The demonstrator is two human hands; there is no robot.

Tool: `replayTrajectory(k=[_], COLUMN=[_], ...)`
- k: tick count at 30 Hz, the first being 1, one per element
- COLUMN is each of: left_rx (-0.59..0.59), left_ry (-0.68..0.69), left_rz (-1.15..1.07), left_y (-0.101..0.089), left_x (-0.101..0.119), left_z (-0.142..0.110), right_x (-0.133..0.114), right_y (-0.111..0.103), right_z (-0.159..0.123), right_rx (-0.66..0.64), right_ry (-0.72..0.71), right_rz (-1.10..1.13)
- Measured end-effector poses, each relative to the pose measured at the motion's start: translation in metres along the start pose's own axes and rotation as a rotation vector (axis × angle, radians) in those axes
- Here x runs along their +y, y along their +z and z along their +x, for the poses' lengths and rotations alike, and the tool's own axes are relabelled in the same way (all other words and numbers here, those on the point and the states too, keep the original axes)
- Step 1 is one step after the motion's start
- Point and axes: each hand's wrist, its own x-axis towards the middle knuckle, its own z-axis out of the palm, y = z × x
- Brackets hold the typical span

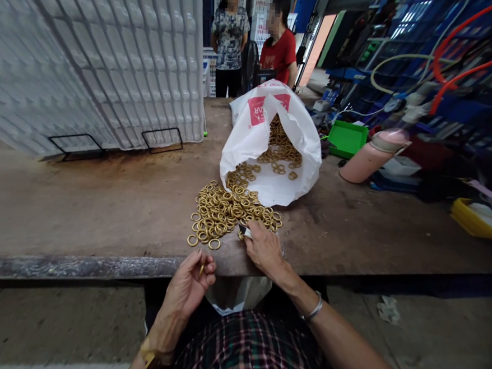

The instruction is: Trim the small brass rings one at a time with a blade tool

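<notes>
Brass rings (222,214) lay heaped near the counter's (344,225) front edge, left hand (195,276) pinching one, right hand (264,250) gripping a small blade, white sack (236,144) blocking behind, pink bottle (366,158) rightward.

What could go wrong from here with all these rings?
The ring in the left hand is beyond the table's front edge, so a slip could drop it. The sack lies open toward the pile, so a knock might spill more. The small tool in the right hand might push loose rings away.
</notes>
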Motion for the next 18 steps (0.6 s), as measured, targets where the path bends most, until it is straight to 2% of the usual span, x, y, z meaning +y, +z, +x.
replayTrajectory(k=[3, 7, 13, 18], left_rx=[-0.019, -0.064, -0.026, 0.06], left_ry=[0.009, 0.032, 0.068, 0.164], left_rz=[-0.074, -0.155, -0.146, 0.096], left_y=[0.0, 0.001, -0.001, 0.0], left_x=[0.003, 0.008, 0.011, 0.007], left_z=[-0.001, -0.003, -0.003, -0.003], right_x=[-0.009, -0.032, -0.052, -0.045], right_y=[-0.001, 0.007, 0.022, 0.022], right_z=[-0.001, -0.004, -0.002, 0.001], right_rx=[0.01, -0.078, -0.091, -0.078], right_ry=[-0.097, -0.229, -0.167, -0.179], right_rz=[0.03, 0.045, 0.037, 0.132])
